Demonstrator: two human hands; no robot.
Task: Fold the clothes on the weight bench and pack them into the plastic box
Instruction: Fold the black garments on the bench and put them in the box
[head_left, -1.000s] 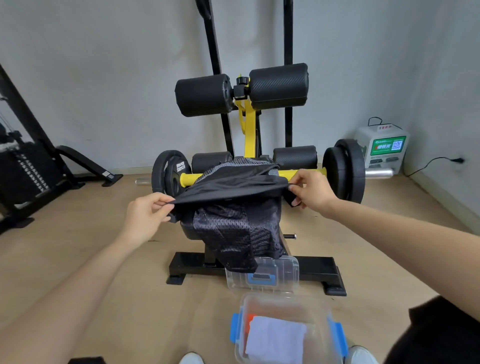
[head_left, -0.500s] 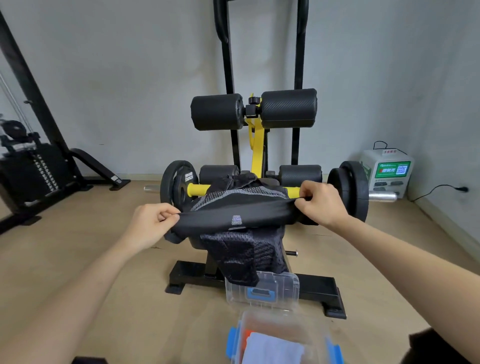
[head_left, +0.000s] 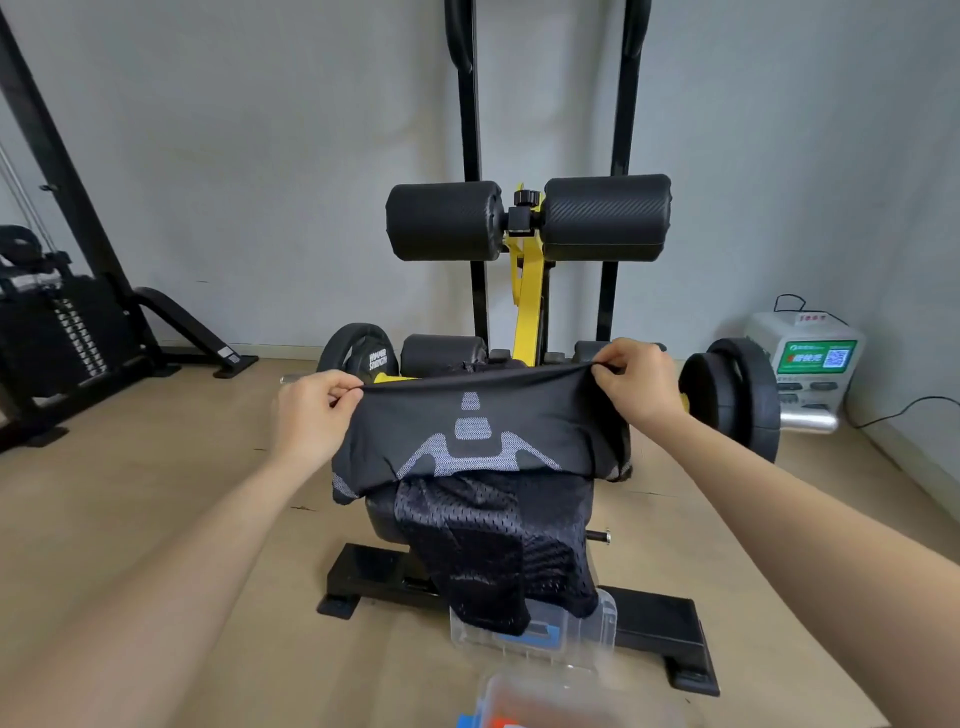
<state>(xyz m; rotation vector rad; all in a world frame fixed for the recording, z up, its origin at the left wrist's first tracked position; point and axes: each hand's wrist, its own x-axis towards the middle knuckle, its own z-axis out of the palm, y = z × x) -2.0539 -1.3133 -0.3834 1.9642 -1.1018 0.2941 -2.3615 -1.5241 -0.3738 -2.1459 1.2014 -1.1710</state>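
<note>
Each hand pinches one top corner of a black top (head_left: 478, 441), thumb over curled fingers: the left hand (head_left: 311, 415) at one end, the right hand (head_left: 639, 387) at the other, slightly higher. The cloth is pulled taut between them, lifted just above the bench (head_left: 376, 512), with its lower edge trailing on the pad.

Two garments in all. The held one is smooth and black, with a grey-white woven pattern: two small blocks over a winged shape. The second, a dark mesh piece (head_left: 488, 551), lies draped over the bench's near end and hangs down, its hem overlapping a clear lid (head_left: 597, 634) with a blue latch.

There is one box (head_left: 571, 696), clear plastic, on the floor at the very bottom, blurred, with blue and orange showing.

Behind are two big roller pads (head_left: 444, 221) on a yellow post, two smaller ones lower, and plates (head_left: 727, 400) at both ends of a bar.

The floor (head_left: 156, 519) is pale wood and the wall (head_left: 260, 156) plain grey. A weight stack (head_left: 57, 332) stands to the left, and a white unit (head_left: 810, 358) with a green screen to the right.
</note>
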